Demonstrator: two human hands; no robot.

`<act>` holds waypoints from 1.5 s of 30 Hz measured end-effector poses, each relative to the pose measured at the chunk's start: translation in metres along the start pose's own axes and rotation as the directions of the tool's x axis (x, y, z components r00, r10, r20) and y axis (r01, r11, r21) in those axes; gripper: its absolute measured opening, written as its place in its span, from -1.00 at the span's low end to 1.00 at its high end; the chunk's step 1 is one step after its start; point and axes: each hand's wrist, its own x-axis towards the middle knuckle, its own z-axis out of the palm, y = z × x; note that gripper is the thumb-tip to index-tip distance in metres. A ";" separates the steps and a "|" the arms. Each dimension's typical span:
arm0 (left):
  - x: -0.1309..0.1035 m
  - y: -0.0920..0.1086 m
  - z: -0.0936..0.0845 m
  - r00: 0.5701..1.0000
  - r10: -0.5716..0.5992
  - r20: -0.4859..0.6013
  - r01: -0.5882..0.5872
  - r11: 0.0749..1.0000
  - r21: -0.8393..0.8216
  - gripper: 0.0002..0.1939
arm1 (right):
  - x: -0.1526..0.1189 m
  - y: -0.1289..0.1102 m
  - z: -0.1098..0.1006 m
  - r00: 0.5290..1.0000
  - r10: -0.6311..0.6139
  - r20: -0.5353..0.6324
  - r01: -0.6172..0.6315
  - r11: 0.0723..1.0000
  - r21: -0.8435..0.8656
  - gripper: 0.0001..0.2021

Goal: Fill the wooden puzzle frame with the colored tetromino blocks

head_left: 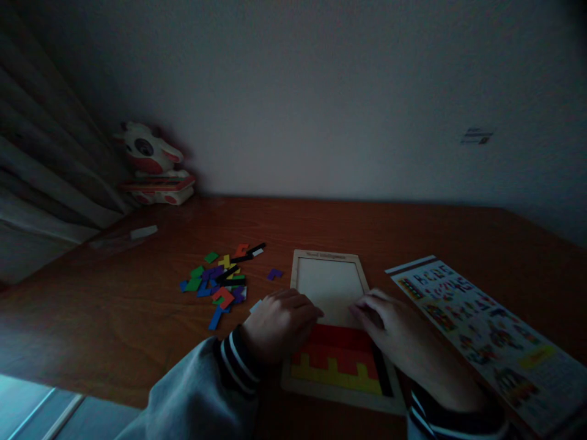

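A wooden puzzle board [329,256] lies on the table, its upper part bare and pale. Red pieces [337,338] fill a band across its lower half, with yellow pieces [316,370] below them and a black strip [381,371] at the right. My left hand [283,315] rests palm down over the board's left edge, fingers bent together and their undersides hidden. Over the right edge, my right hand [384,319] has thumb and fingertips drawn together above the bare area. Whatever either hand's fingers hold is too dark and hidden to make out.
Loose coloured puzzle pieces [223,275] lie heaped left of the board, with a purple piece [274,274] apart. A printed pattern sheet [481,330] lies to the right. A cow-shaped toy [156,162] stands at the back left beside a curtain [50,153].
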 end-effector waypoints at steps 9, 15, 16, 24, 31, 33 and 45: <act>-0.031 -0.047 -0.026 0.951 -0.276 -0.138 0.298 0.937 0.183 -0.75 | -0.001 0.039 0.010 0.976 -0.092 -0.198 0.070 0.991 -0.111 -0.74; -0.071 -0.067 -0.039 0.619 -0.764 -0.183 0.781 0.574 0.246 -0.07 | -0.002 0.040 0.014 0.980 -0.088 -0.177 0.071 0.992 -0.103 -0.70; -0.076 -0.068 -0.040 0.533 -0.832 -0.153 0.836 0.491 0.243 0.10 | -0.002 0.038 0.014 0.980 -0.092 -0.178 0.075 0.992 -0.104 -0.69; -0.085 -0.069 -0.034 0.415 -0.908 0.065 0.880 0.418 0.227 0.40 | 0.002 0.010 0.030 0.964 -0.190 -0.188 0.166 0.977 -0.133 -0.67; -0.078 -0.069 -0.032 0.517 -0.855 0.036 0.837 0.514 0.188 0.26 | 0.009 -0.063 0.064 0.914 -0.405 -0.011 0.396 0.899 -0.188 -0.51; -0.077 -0.070 -0.034 0.558 -0.829 0.029 0.815 0.555 0.164 0.14 | 0.023 -0.081 0.073 0.916 -0.389 0.100 0.401 0.891 -0.212 -0.44; -0.090 -0.089 -0.042 0.564 -0.821 -0.089 0.826 0.562 0.051 -0.08 | 0.083 -0.124 0.088 0.864 -0.403 0.301 0.440 0.895 -0.065 -0.39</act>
